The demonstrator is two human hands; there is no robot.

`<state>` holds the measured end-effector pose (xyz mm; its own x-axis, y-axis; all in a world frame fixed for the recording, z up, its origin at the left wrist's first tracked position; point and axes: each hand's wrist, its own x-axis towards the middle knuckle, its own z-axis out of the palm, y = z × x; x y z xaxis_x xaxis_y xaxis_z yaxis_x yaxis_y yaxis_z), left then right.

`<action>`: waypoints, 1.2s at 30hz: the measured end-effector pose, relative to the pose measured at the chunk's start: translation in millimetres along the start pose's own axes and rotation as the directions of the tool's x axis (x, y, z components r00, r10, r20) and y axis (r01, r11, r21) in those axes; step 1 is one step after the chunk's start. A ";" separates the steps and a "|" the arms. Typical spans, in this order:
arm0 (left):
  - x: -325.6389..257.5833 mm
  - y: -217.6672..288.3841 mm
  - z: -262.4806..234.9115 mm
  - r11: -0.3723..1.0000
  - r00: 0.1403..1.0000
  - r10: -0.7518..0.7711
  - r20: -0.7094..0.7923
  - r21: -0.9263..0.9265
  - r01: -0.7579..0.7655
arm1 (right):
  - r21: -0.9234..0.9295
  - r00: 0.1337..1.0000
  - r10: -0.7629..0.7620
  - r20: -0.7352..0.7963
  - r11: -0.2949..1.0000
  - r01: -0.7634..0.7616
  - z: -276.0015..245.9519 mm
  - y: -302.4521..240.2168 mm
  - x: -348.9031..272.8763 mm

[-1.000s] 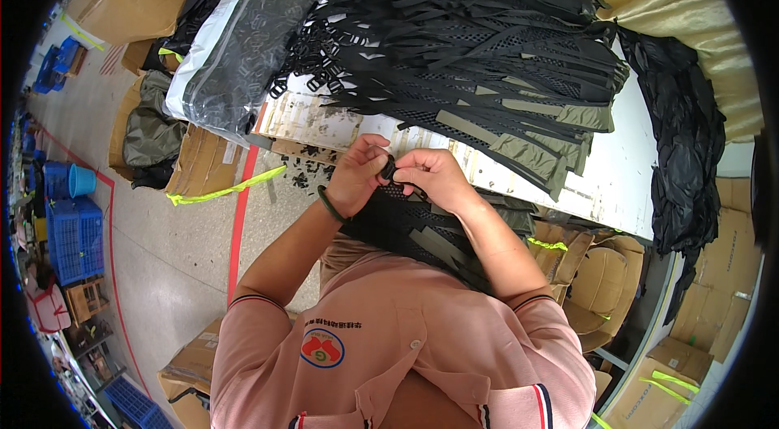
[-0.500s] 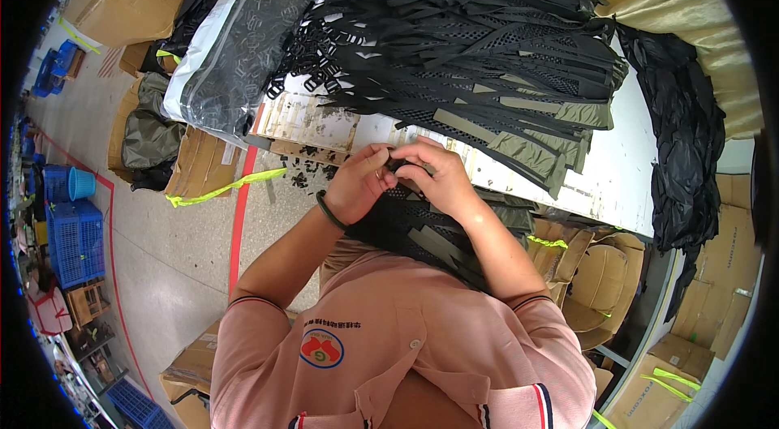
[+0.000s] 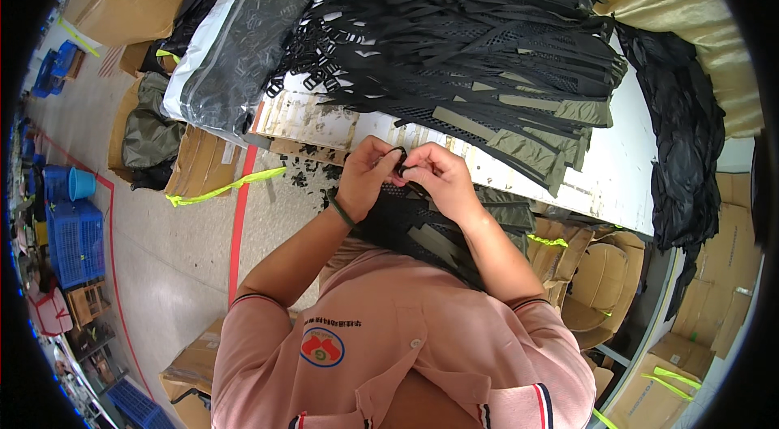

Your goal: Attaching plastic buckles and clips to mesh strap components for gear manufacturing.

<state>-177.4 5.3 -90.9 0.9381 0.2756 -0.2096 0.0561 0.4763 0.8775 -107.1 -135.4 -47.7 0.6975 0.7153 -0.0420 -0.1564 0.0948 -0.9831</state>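
My left hand [image 3: 367, 176] and my right hand [image 3: 434, 176] meet in front of my chest, fingertips pinched together on a black strap end with a small buckle [image 3: 400, 161]. The strap belongs to a black mesh piece [image 3: 406, 226] lying across my lap under both hands. A dark band circles my left wrist. Just beyond my hands runs the edge of the white table [image 3: 600, 178], and on it lies a big heap of black straps and mesh pieces with olive ends [image 3: 479, 56].
A clear bag of black parts [image 3: 235, 56] lies on the table's left end. Cardboard boxes [image 3: 203, 165] stand under the table, small black parts scattered on the floor. Blue crates [image 3: 69, 226] stand far left. Black fabric [image 3: 686, 145] hangs at the right.
My hands have drawn closer together and shifted slightly right, fingers working the strap end. The heap on the table has not moved.
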 end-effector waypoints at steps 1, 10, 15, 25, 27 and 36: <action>0.5 -1.7 -0.1 1.000 1.000 -0.005 -0.012 -0.022 0.004 | -0.002 1.000 -0.001 -0.003 1.000 0.001 -2.3 3.8 1.2; -7.1 -8.1 -7.1 0.926 0.975 0.211 0.075 0.303 -0.223 | 0.106 0.967 0.242 -0.077 0.966 -0.234 -9.4 30.3 3.7; -10.4 -6.4 -3.5 0.938 0.955 0.246 0.166 0.208 -0.278 | 0.285 0.958 0.239 -0.157 0.940 -0.188 -5.5 30.1 -0.9; -13.3 4.7 -11.7 0.711 0.865 0.347 0.363 0.500 -0.495 | 0.268 0.901 0.434 -0.001 0.868 -0.418 -12.0 4.7 -2.0; -14.6 6.6 -10.1 0.718 0.875 0.329 0.355 0.507 -0.476 | -0.135 0.934 0.356 -0.033 0.924 -0.357 -14.5 13.5 0.8; -50.2 -11.6 -40.5 0.985 0.973 -0.169 0.155 0.013 0.169 | -0.741 0.918 -0.391 -0.069 0.636 0.216 -29.1 19.3 21.1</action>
<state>-239.0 19.7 -108.0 0.9565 0.0584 -0.2858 0.2186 0.5051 0.8349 -75.1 -138.6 -72.8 0.7495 0.5716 0.3339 0.5690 -0.2985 -0.7663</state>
